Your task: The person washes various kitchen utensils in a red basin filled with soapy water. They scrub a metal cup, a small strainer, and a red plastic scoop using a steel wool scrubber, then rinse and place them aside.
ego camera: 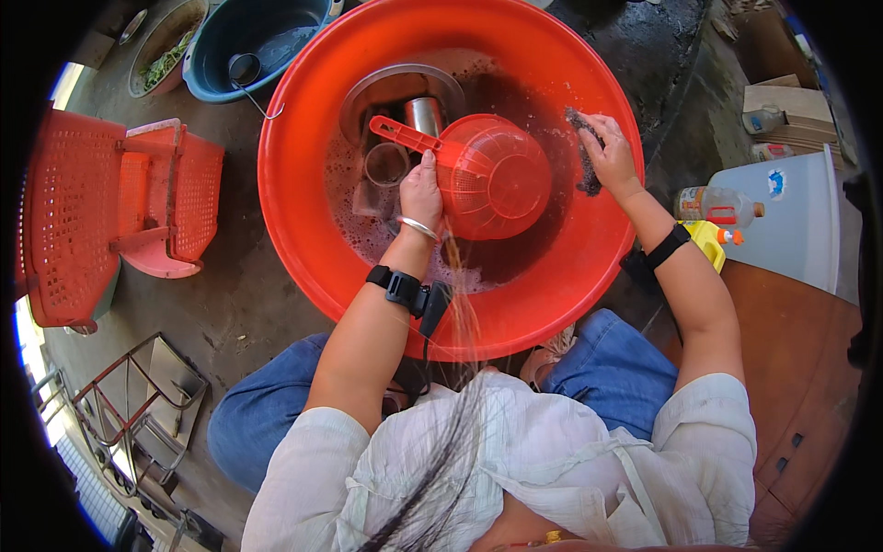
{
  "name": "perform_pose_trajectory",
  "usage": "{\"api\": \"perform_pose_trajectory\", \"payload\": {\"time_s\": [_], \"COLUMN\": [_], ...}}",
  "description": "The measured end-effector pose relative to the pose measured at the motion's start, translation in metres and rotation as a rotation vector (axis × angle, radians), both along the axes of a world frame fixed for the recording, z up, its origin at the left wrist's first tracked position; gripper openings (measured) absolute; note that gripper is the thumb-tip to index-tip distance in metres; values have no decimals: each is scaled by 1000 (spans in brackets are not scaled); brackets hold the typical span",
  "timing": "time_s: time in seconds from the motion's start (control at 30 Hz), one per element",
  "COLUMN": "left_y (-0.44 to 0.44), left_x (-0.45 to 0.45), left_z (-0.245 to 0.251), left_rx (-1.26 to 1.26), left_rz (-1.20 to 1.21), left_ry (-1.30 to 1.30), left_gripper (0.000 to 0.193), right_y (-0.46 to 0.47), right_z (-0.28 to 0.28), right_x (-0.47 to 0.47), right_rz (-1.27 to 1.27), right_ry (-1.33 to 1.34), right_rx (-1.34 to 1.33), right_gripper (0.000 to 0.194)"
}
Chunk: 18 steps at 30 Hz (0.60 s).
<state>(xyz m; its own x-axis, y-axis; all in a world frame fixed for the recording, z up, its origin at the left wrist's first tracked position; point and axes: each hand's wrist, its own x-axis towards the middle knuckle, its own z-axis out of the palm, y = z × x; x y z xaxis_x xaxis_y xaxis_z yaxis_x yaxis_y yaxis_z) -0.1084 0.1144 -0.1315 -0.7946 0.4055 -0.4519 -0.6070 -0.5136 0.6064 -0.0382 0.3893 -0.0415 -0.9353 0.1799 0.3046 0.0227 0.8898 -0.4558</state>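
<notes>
My left hand (421, 192) grips a red plastic colander (503, 181) where its handle meets the bowl. The colander is turned with its rounded base up, over the dark soapy water in a large red plastic basin (307, 279). At the basin's right inner wall, my right hand (611, 155) holds a dark, wet scrubbing pad (588, 181), apart from the colander. Left of the colander, a metal pot or basin (359, 90), a shiny metal cup (425, 114) and a clear cup (386, 165) sit partly in the foamy water. Their lower parts are hidden.
Beyond the basin stand a blue tub (214, 48) with a metal ladle (244, 69) and a bowl of greens (165, 65). Red plastic baskets (79, 221) are at left. A plastic bottle (721, 205) and yellow container (705, 241) lie at right, by a brown board (779, 359).
</notes>
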Motion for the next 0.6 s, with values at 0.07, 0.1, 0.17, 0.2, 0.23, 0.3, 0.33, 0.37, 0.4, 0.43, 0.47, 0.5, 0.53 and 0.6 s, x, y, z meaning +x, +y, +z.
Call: {"api": "perform_pose_trajectory", "payload": {"time_s": [0.07,0.1,0.17,0.2,0.23,0.3,0.33,0.37,0.4,0.43,0.47,0.5,0.53,0.6], "left_y": [6,7,10,10,10,6,4,2,1,0,0,0,0,1], "left_x": [4,6,11,14,17,16,14,12,11,11,11,11,11,11], "left_z": [1,3,9,13,17,23,26,28,30,30,30,30,29,28], "left_rx": [-105,-160,-176,-91,32,-21,-9,-2,2,1,5,10,6,-3], "left_rz": [-90,-137,-236,-291,-348,-453,-468,-488,-486,-530,-555,-574,-560,-517], "left_ry": [103,155,268,280,303,373,376,375,382,366,354,334,336,322], "left_gripper": [32,31,32,33,35,38,37,37,36,36,36,35,35,35], "right_y": [-8,-18,-46,-58,-69,-81,-81,-83,-83,-84,-85,-85,-87,-91], "right_z": [22,32,43,44,42,37,34,31,28,27,26,26,27,29], "right_x": [-1,-2,-9,-14,-20,-33,-39,-44,-46,-47,-45,-43,-38,-28], "right_rz": [179,242,335,490,583,817,755,766,647,599,670,625,640,722], "right_ry": [-9,-51,-72,-72,-76,-176,-149,-243,-250,-86,-37,-24,-94,-257], "right_rx": [-34,-45,-84,53,171,364,374,437,447,465,510,536,550,477], "right_gripper": [23,24,26,26,27,22,22,22,22,22,21,21,21,19]}}
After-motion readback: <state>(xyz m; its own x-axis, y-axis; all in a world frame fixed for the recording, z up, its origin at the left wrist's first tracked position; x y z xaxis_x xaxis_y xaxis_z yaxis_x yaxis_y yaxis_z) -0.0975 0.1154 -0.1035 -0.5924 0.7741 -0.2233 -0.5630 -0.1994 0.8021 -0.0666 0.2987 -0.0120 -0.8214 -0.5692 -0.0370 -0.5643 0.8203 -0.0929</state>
